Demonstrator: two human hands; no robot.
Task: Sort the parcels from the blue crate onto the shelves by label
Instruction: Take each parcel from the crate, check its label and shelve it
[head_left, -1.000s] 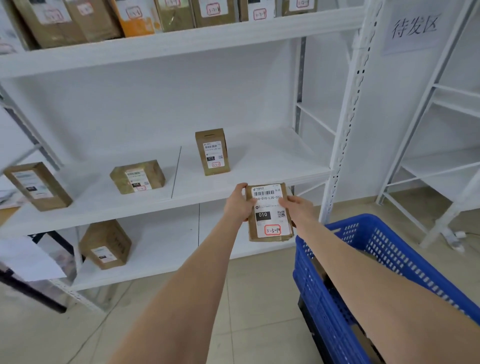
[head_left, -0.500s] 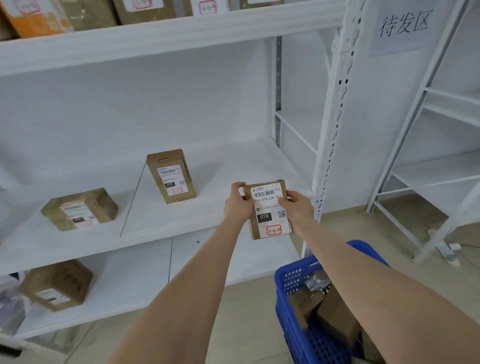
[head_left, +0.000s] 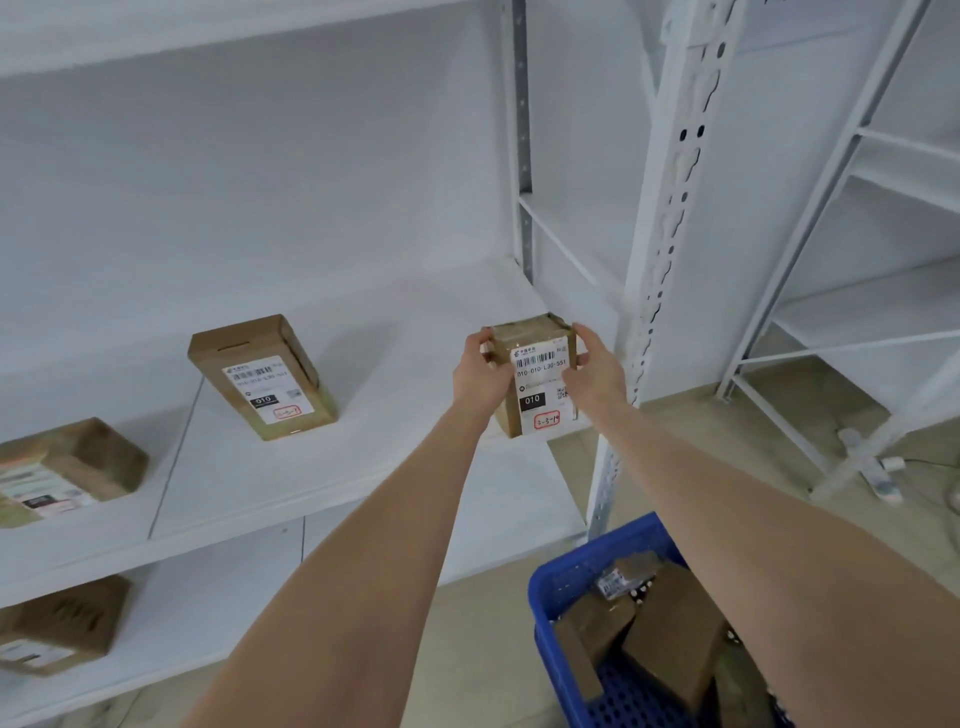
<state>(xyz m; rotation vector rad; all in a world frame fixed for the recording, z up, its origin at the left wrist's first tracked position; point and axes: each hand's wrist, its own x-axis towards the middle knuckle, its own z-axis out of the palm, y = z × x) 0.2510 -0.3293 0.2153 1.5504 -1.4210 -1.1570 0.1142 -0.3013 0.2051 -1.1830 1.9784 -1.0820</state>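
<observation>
The left hand (head_left: 480, 375) and right hand (head_left: 596, 375) grip the cardboard parcel (head_left: 537, 387) by its side edges, fingers curled round it, at the middle shelf's (head_left: 389, 441) front right corner. It is upright, label outward, likely so the handwritten code can be read.

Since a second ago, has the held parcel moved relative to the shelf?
Yes. The parcel, held by left hand and right hand, moved forward over the shelf, toward its upright.

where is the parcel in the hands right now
Head view, centre right: the held parcel is between the left hand and right hand at the right end of the middle shelf, beside the white upright post.
</observation>
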